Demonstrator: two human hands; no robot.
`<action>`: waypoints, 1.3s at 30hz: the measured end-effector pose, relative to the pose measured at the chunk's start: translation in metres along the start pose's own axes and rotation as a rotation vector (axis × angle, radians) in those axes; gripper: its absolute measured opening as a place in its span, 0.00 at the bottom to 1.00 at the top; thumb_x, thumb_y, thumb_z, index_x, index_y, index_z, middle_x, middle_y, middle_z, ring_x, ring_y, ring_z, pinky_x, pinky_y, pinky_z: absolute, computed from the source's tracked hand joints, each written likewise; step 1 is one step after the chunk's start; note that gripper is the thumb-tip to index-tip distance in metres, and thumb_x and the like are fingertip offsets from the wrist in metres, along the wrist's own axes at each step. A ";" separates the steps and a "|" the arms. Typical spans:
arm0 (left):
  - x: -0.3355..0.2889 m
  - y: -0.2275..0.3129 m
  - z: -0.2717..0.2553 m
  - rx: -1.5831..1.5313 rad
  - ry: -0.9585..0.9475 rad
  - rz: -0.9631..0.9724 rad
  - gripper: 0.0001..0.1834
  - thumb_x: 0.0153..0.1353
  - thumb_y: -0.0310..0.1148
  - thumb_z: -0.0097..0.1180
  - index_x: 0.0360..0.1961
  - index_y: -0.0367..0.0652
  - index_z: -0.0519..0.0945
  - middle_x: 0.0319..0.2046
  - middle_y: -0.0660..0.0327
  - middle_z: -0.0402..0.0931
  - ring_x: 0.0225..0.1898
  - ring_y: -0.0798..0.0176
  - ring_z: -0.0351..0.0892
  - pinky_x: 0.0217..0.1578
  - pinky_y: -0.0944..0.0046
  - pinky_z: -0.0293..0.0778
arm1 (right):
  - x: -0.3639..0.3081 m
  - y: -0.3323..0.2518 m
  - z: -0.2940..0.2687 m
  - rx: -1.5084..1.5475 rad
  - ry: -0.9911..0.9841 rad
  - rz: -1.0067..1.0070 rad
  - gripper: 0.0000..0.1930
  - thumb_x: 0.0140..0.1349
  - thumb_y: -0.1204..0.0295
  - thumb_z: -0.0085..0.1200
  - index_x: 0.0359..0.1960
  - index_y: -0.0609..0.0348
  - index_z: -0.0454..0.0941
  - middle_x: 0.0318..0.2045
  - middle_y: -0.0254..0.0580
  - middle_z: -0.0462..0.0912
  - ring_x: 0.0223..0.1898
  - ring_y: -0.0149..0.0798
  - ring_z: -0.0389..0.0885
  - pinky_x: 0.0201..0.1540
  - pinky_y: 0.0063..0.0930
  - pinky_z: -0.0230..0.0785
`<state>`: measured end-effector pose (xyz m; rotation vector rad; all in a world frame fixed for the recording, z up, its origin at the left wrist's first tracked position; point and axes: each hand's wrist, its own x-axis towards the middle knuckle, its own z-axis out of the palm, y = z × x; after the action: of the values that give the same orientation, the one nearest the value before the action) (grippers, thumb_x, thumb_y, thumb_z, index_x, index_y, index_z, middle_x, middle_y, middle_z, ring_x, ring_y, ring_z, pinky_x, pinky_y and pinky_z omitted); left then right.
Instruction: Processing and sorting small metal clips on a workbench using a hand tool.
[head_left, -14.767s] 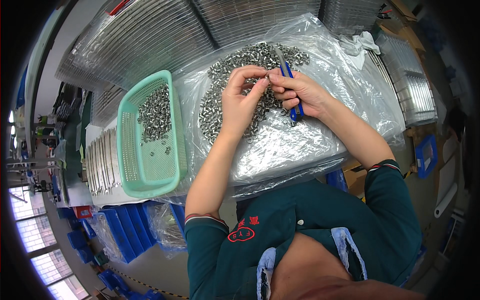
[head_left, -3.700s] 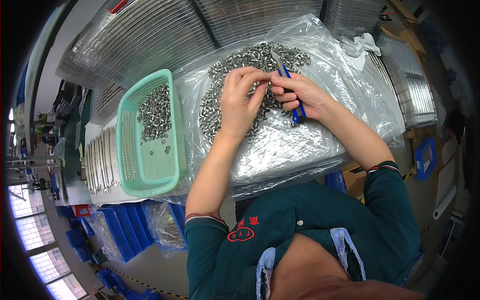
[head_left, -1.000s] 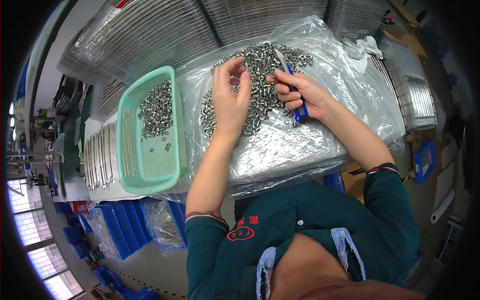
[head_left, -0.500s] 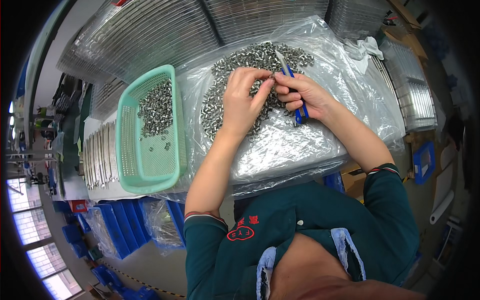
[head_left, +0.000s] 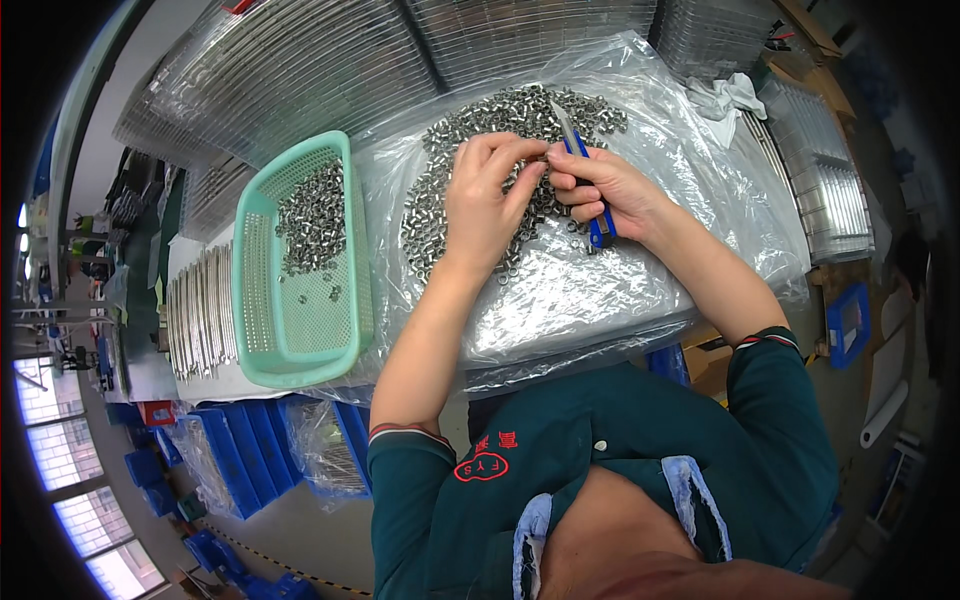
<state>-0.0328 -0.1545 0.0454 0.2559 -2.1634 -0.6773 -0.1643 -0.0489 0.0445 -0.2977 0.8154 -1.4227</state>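
A blue utility knife [head_left: 603, 229] with its blade out is gripped in my right hand [head_left: 612, 188], blade pointing away from me. My left hand [head_left: 483, 196] is closed in a pinch, thumb and forefinger meeting the fingertips of the right. Whatever small piece sits between the fingertips is mostly hidden, probably one of the metal rings. Under and beyond both hands spreads a pile of small shiny metal rings [head_left: 428, 220] on clear plastic sheeting [head_left: 560, 300]. To the left, a light green perforated basket [head_left: 300, 372] holds more of these rings.
Stacked clear plastic trays [head_left: 300, 80] line the table's back. More clear trays [head_left: 820, 170] and a white cloth [head_left: 728, 97] lie at the right. Thin metal rods [head_left: 200, 310] sit left of the basket. Blue bins [head_left: 240, 455] stand below the table's left front edge.
My left fingers have shifted very slightly at the pinch. The knife, the ring pile and the basket stay in place.
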 end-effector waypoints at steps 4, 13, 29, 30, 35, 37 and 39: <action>0.001 0.001 0.000 -0.085 0.010 -0.025 0.10 0.50 0.25 0.58 0.36 0.40 0.77 0.35 0.58 0.73 0.37 0.62 0.73 0.36 0.67 0.69 | -0.001 0.000 0.002 -0.007 0.024 -0.017 0.07 0.60 0.67 0.50 0.35 0.53 0.69 0.20 0.25 0.69 0.13 0.13 0.58 0.11 0.06 0.49; 0.001 -0.001 -0.001 -0.035 0.015 0.022 0.10 0.49 0.26 0.59 0.35 0.39 0.76 0.34 0.59 0.74 0.37 0.62 0.73 0.35 0.68 0.69 | -0.001 -0.001 0.002 -0.104 0.039 -0.068 0.08 0.60 0.67 0.49 0.38 0.54 0.68 0.20 0.25 0.69 0.13 0.13 0.58 0.11 0.06 0.48; 0.002 -0.006 -0.007 -0.485 0.155 -0.378 0.08 0.58 0.32 0.53 0.36 0.39 0.74 0.32 0.60 0.73 0.35 0.65 0.72 0.36 0.66 0.69 | -0.001 -0.003 0.004 -0.112 -0.008 -0.030 0.16 0.61 0.62 0.47 0.45 0.62 0.71 0.19 0.22 0.66 0.13 0.12 0.56 0.11 0.05 0.47; 0.005 -0.009 -0.017 -0.721 0.400 -0.365 0.10 0.61 0.35 0.49 0.37 0.39 0.73 0.31 0.61 0.72 0.34 0.66 0.72 0.35 0.68 0.69 | -0.001 -0.004 0.002 -0.123 -0.030 -0.037 0.19 0.62 0.62 0.47 0.48 0.63 0.70 0.19 0.22 0.66 0.13 0.12 0.55 0.11 0.05 0.47; 0.013 -0.019 -0.037 -1.053 0.778 -0.440 0.16 0.64 0.42 0.42 0.38 0.38 0.72 0.29 0.62 0.71 0.31 0.67 0.71 0.31 0.71 0.68 | 0.000 -0.003 0.003 -0.126 -0.005 -0.034 0.19 0.62 0.63 0.47 0.48 0.64 0.69 0.19 0.22 0.65 0.13 0.12 0.54 0.11 0.04 0.47; 0.012 -0.021 -0.027 -0.798 0.491 -0.540 0.17 0.63 0.42 0.44 0.38 0.36 0.72 0.32 0.61 0.71 0.33 0.68 0.71 0.32 0.71 0.67 | -0.001 -0.002 0.003 -0.094 0.004 -0.030 0.18 0.62 0.63 0.47 0.47 0.64 0.70 0.19 0.22 0.65 0.13 0.11 0.55 0.10 0.04 0.48; 0.009 -0.022 -0.022 -0.698 0.381 -0.556 0.14 0.61 0.39 0.48 0.37 0.39 0.74 0.36 0.59 0.72 0.39 0.64 0.70 0.38 0.65 0.67 | 0.000 -0.002 0.003 -0.080 -0.002 -0.035 0.18 0.62 0.63 0.47 0.47 0.64 0.70 0.19 0.22 0.65 0.13 0.11 0.56 0.10 0.04 0.48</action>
<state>-0.0220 -0.1848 0.0503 0.5592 -1.3814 -1.5078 -0.1640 -0.0498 0.0484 -0.3766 0.8703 -1.4241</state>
